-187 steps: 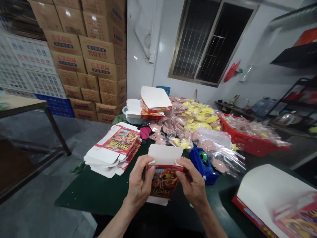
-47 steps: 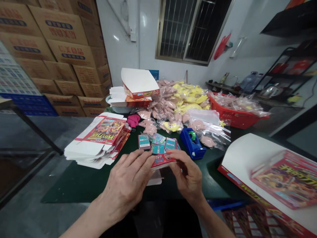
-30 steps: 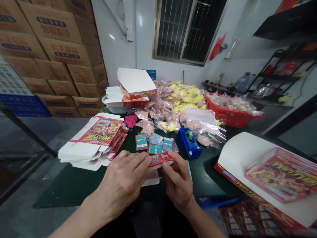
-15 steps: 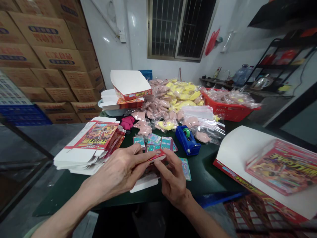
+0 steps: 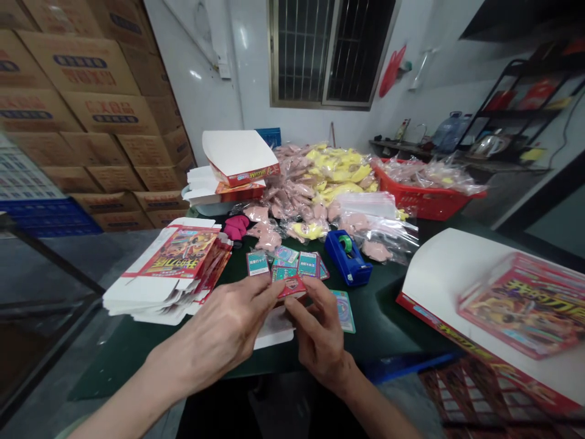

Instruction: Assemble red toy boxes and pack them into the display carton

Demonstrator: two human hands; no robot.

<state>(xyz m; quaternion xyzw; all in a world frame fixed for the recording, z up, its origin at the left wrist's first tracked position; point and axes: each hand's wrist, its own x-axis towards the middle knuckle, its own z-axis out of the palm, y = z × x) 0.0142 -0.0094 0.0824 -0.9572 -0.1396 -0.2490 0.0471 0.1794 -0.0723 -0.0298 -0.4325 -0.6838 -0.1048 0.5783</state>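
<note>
Between my two hands is a small red-and-white cardboard box [image 5: 291, 286], its white flap [image 5: 275, 332] sticking out toward me. The fingers of my left hand [image 5: 228, 320] close on the box's left end. My right hand [image 5: 320, 329] pinches its right end with thumb and fingers. Just beyond the box lie several teal playing cards [image 5: 307, 264]. One more card [image 5: 343, 311] lies flat beside my right hand. A blue tape dispenser [image 5: 348, 259] with green tape stands right of the cards. To the left is a stack of flattened printed boxes [image 5: 171, 256].
Bagged pink and yellow pieces [image 5: 336, 174] are heaped at the back, beside a red basket [image 5: 429, 195]. At right, an open white tray [image 5: 429, 274] holds printed boxes [image 5: 525, 308]. Another white tray [image 5: 240, 149] sits back left. Cartons [image 5: 105, 116] are stacked against the wall.
My left hand's fingers have shifted slightly on the box, and more of its red printed end shows. The white flap is more covered by my left hand. The view has tilted slightly.
</note>
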